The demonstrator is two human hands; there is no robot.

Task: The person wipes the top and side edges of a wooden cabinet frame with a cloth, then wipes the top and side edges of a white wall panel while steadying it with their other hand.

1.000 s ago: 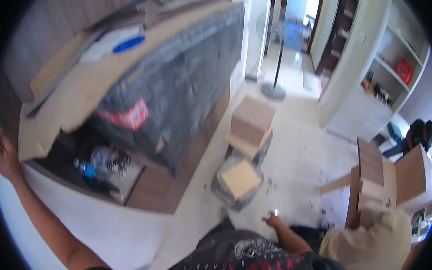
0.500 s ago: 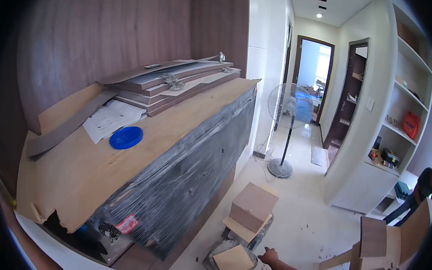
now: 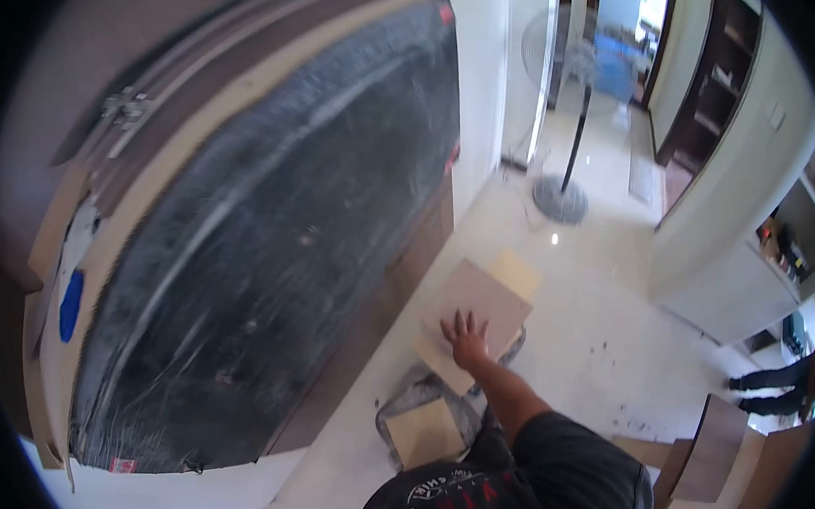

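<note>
My right hand (image 3: 467,339) reaches forward over a brown wooden block or box (image 3: 490,294), its fingers spread on or just above the top face; contact is hard to tell. Pale thin boards lie under and behind this block, one light board (image 3: 517,273) showing at its far side. Nearer to me, a square light wood piece (image 3: 426,432) rests on a dark, plastic-covered object (image 3: 390,403) on the floor. My left hand is out of view.
A large plastic-wrapped black panel (image 3: 270,247) fills the left, with stacked boards and a blue lid (image 3: 71,306) beyond its edge. Ahead stands a pedestal fan (image 3: 561,198). At right are brown panels (image 3: 712,450) and another person's legs (image 3: 774,392).
My view has tilted down and leaned nearer. My right hand has moved forward from beside the floor pieces to over the brown block, fingers spread.
</note>
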